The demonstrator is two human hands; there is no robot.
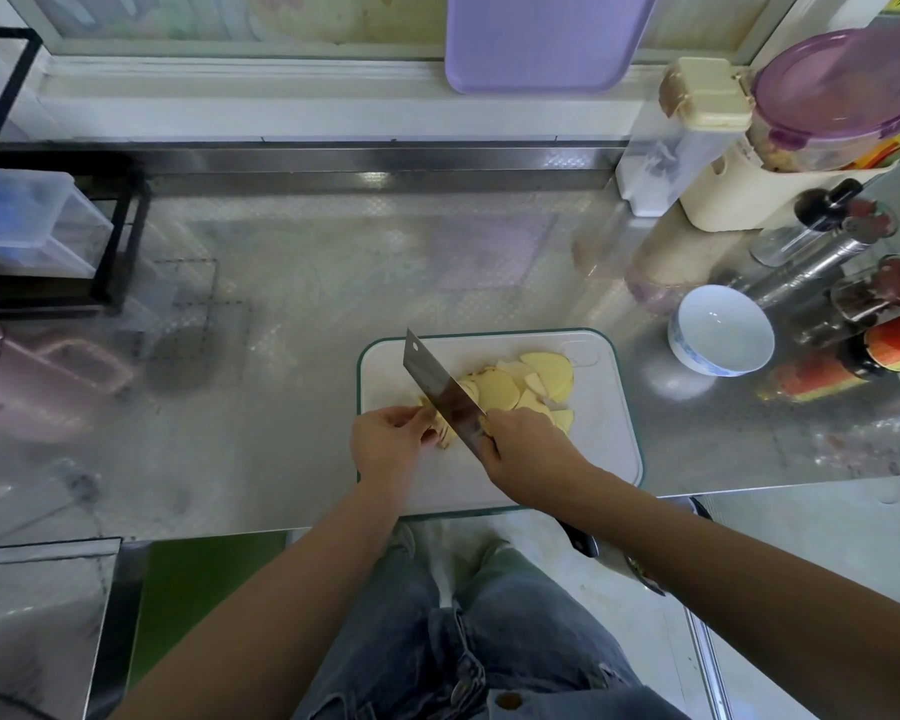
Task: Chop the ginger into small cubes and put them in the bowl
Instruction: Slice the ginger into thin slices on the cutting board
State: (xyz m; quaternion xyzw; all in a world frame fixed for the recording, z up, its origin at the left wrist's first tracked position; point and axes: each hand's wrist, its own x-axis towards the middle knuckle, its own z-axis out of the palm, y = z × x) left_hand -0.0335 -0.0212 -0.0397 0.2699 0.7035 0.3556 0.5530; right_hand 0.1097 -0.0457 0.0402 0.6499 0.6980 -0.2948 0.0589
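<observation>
- ginger lies in slices on the cutting board; no cubes yet
- left hand grip pinches the near-left slices; right hand grip wraps the cleaver
- bowl, far right, looks empty; dicing and transfer remain

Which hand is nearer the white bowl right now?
Right. The right hand, gripping the cleaver over the cutting board, sits below-left of the bowl; the left hand holds ginger farther left.
</observation>
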